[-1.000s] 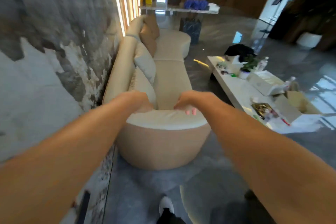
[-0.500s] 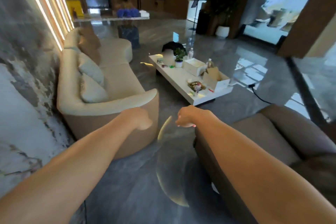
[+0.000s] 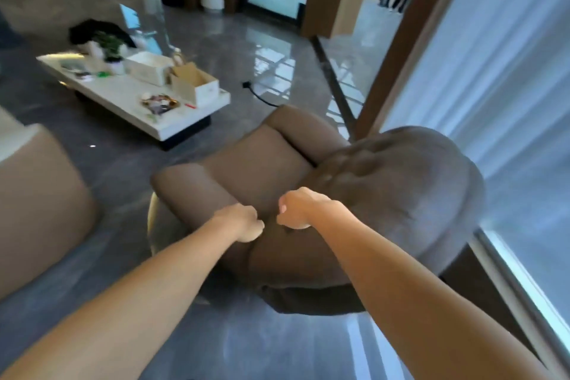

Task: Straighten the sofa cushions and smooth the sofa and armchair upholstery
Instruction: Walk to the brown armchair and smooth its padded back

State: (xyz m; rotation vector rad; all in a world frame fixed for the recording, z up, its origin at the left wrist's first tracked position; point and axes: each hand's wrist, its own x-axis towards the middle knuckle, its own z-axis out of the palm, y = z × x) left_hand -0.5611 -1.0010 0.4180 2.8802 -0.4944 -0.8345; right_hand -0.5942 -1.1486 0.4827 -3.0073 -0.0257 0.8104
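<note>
The view has swung away from the cream sofa, which half a second ago filled the left of the scene with its cushions in a row; only its tan end point(image 3: 37, 194) now shows at the left edge. A brown armchair point(image 3: 265, 170), earlier just a corner at lower right, now fills the centre. Both arms have moved with the turn and reach over the chair's near side.

The left hand point(image 3: 243, 222) and right hand point(image 3: 297, 208) sit just beside each other, apart, over the near armrest where it meets the seat. Both are curled into loose fists; whether they pinch the fabric or merely press on it cannot be told.

The armchair's long axis runs from its rounded, tufted backrest point(image 3: 401, 188), at the right near the curtained window point(image 3: 493, 71), down-left to up-right across the seat. The seat opens toward the white coffee table point(image 3: 129, 99), which stands beyond the chair to the upper left, littered with boxes point(image 3: 197, 86) and a small plant point(image 3: 111, 46). A black cable point(image 3: 259, 95) lies on the glossy grey floor between table and chair.
</note>
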